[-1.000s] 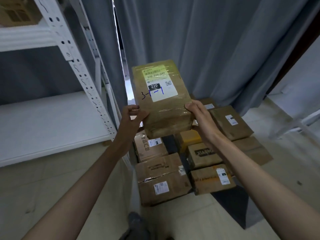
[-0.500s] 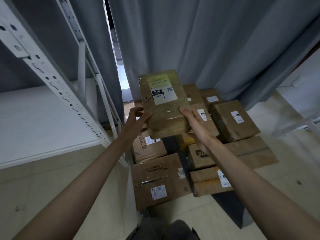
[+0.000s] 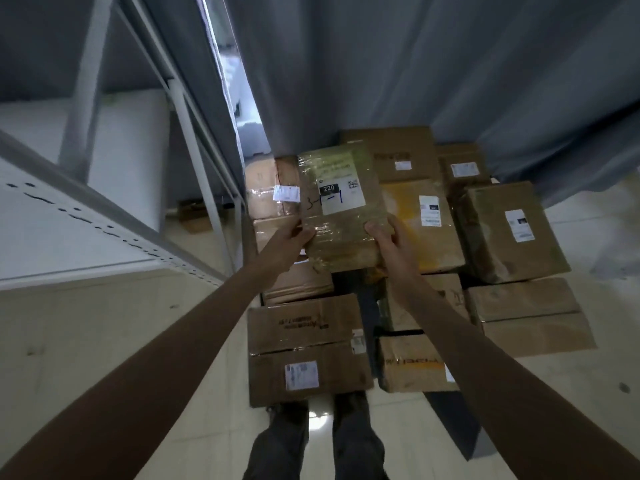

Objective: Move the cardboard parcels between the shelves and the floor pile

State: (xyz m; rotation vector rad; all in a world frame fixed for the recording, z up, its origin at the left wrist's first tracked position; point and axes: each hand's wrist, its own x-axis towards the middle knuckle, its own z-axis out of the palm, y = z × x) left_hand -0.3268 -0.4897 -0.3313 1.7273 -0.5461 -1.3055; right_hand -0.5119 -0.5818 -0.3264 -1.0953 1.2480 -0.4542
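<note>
A grey curtain (image 3: 433,64) hangs behind everything. White shelves (image 3: 69,216) stand at the left, their boards bare where visible. On the pale floor (image 3: 104,341) between them lies the pile (image 3: 512,233) of brown cardboard parcels, most bearing white labels. Above the pile's middle, a taped parcel (image 3: 341,209) marked "220" is held in the air, label up. The left hand (image 3: 289,239) grips its near left corner, fingers curled round the edge; the right hand (image 3: 389,242) grips the near right corner likewise.
</note>
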